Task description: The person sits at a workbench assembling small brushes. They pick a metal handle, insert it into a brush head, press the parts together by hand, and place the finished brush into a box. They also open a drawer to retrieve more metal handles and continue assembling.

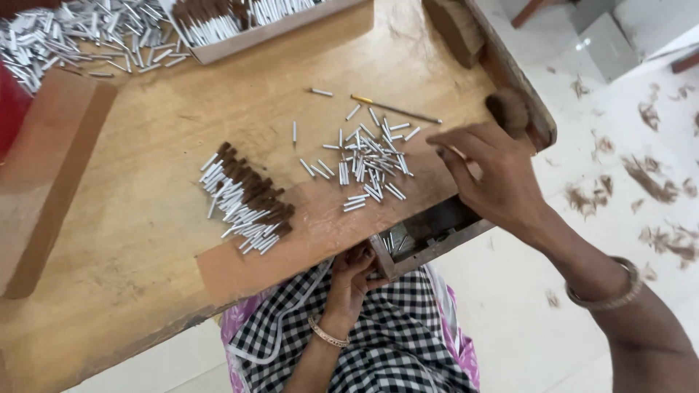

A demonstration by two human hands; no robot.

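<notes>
My right hand (489, 177) lies on the right edge of the wooden table (145, 240), fingers spread, fingertips touching the edge of a loose pile of short white tubes (368, 164). It holds nothing. Left of that pile, a row of tubes with brown filling (247, 200) lies slanted. My left hand (351, 275), with a bangle on its wrist, is curled at the table's near edge beside a metal-lined opening (429, 233) that holds a few white tubes. Whether this hand grips anything is hidden. A black-and-white checked cloth (393, 342) covers my lap.
A thin stick with a yellow end (397, 109) lies beyond the pile. At the back stand a cardboard tray of filled tubes (240, 44) and a heap of white tubes (73, 36). Brown lumps (507, 110) sit at the right rim. Brown scraps litter the white floor (648, 178).
</notes>
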